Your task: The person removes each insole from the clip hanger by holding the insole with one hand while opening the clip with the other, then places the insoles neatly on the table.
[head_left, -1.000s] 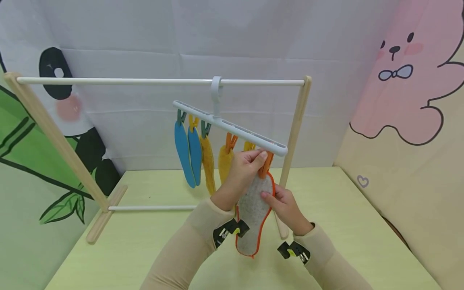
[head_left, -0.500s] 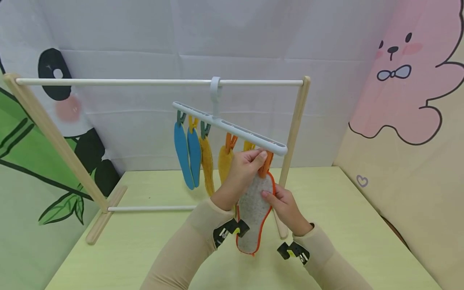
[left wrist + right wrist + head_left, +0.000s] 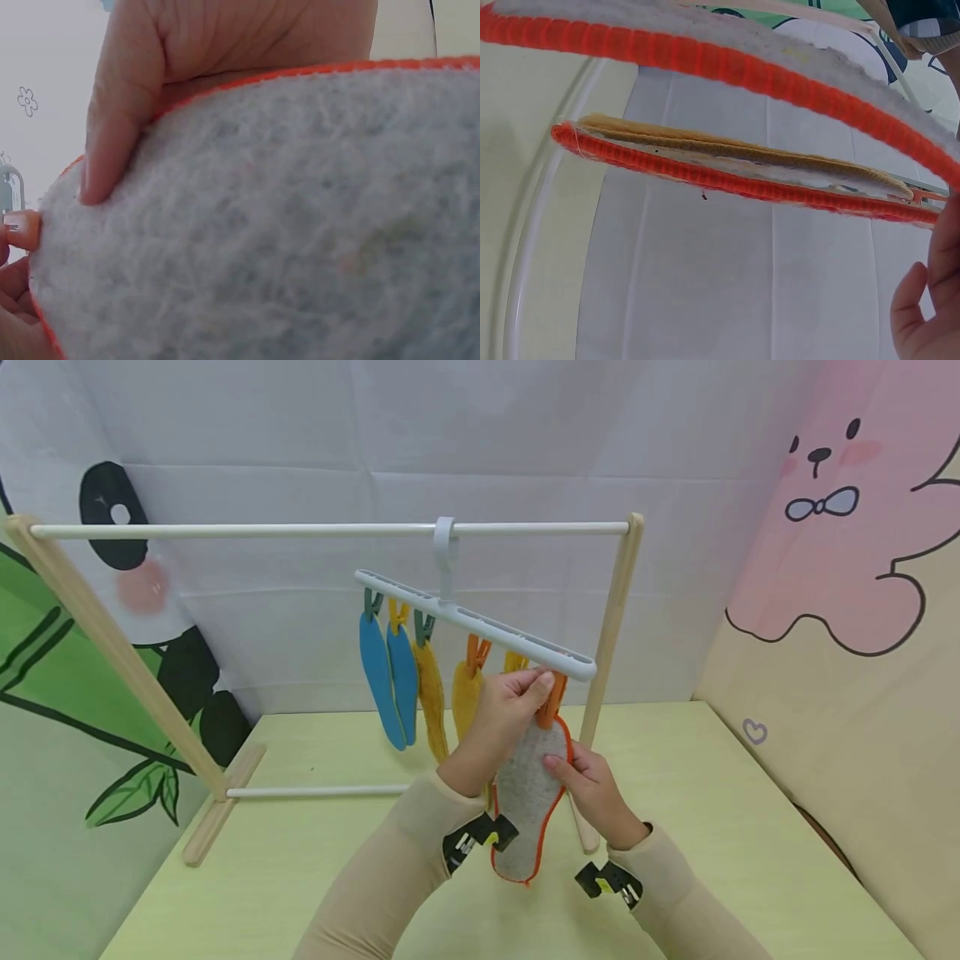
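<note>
A grey felt insole [image 3: 528,785] with orange stitched edging hangs below the right end of the white clip hanger [image 3: 480,622]. An orange clothespin [image 3: 551,702] is at the insole's top edge. My left hand [image 3: 498,714] pinches this clothespin between thumb and fingers. My right hand [image 3: 596,785] holds the insole's right edge near the top, its thumb [image 3: 120,142] flat on the felt in the left wrist view. The clothespin's jaws are partly hidden. In the right wrist view, another orange-edged insole [image 3: 727,180] hangs behind, beside a yellow one.
The hanger hooks over the white rod [image 3: 240,531] of a wooden rack [image 3: 127,668] and tilts down to the right. Blue insoles [image 3: 381,681] and yellow insoles [image 3: 430,697] hang from clothespins at its left and middle. A pale table [image 3: 712,827] lies below.
The grey insole's lower end has drifted slightly up and to the right. Both hands keep their grips in nearly the same place.
</note>
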Available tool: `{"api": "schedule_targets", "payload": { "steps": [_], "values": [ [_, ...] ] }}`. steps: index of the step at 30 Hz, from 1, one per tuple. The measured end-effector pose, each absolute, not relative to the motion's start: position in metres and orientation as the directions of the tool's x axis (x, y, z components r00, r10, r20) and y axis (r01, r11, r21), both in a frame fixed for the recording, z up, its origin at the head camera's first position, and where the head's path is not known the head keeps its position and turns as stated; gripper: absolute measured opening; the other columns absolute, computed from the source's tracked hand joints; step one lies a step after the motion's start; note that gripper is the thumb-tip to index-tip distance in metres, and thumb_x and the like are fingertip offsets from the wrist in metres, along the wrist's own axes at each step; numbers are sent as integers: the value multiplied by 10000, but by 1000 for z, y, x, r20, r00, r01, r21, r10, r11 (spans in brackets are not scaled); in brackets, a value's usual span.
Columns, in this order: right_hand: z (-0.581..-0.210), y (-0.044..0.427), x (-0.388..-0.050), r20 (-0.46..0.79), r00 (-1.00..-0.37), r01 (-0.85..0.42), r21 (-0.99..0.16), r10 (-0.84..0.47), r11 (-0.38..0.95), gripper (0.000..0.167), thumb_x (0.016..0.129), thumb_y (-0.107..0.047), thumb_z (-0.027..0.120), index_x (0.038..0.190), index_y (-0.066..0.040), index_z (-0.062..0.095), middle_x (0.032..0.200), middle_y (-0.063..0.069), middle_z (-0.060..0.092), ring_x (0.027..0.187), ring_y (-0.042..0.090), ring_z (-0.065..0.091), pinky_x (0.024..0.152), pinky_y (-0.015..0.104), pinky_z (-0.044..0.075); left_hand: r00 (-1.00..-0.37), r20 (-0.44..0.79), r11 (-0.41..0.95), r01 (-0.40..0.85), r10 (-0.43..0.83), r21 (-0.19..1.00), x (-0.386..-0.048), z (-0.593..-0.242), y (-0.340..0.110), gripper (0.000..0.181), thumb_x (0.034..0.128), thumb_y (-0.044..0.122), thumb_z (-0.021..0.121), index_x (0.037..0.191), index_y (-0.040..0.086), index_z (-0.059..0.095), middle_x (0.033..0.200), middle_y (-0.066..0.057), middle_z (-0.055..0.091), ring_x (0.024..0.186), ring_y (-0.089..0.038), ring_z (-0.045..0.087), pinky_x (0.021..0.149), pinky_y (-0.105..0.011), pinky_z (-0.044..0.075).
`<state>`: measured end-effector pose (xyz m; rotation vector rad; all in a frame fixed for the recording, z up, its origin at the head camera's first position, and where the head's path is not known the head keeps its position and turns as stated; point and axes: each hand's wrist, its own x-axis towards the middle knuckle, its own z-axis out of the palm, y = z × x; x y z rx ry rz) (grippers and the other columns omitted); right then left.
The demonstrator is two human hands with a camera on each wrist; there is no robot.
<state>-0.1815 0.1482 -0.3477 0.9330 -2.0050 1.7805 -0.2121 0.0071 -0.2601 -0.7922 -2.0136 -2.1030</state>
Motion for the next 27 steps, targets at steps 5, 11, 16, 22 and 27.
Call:
{"api": "schedule_targets", "payload": {
  "steps": [5, 11, 16, 22, 27],
  "values": [
    [-348, 148, -181, 615, -744, -641, -768, -262, 17, 331, 995, -49, 480, 1103, 263, 475, 978, -185, 626, 833, 27, 624, 709, 214, 521, -847, 459, -110, 446, 270, 888, -213, -262, 6, 236, 950, 1, 552, 1099, -168, 625, 1009, -262, 659, 775, -89, 515, 681, -204, 451],
    [-350, 147, -181, 654, -719, -675, -738, -234, 9, 305, 987, -32, 490, 1067, 263, 491, 970, -182, 629, 818, 18, 621, 696, 200, 518, -852, 447, -128, 429, 273, 894, -213, -260, 7, 230, 949, -4, 550, 1089, -169, 629, 967, -244, 665, 750, -93, 507, 663, -213, 439],
    [-350, 146, -181, 680, -702, -694, -720, -213, -9, 283, 976, 10, 479, 1077, 274, 475, 986, -172, 630, 829, 17, 619, 703, 196, 518, -847, 454, -132, 435, 276, 891, -213, -259, 8, 237, 950, -11, 543, 1107, -173, 617, 1048, -283, 642, 771, -92, 509, 692, -203, 447],
    [-350, 146, -181, 674, -713, -689, -725, -194, 10, 274, 963, 38, 469, 1109, 270, 474, 980, -168, 629, 825, 20, 611, 706, 194, 514, -859, 438, -136, 416, 266, 899, -212, -258, 10, 235, 949, -11, 548, 1108, -171, 616, 1095, -276, 635, 785, -87, 508, 682, -188, 448],
    [-351, 146, -181, 668, -717, -681, -732, -200, 1, 279, 963, 40, 464, 1110, 277, 464, 962, -165, 631, 812, 15, 610, 699, 190, 514, -875, 412, -142, 388, 252, 911, -211, -258, 11, 243, 951, -7, 547, 1126, -164, 607, 1143, -261, 618, 876, -112, 552, 764, -215, 489]
  ]
}}
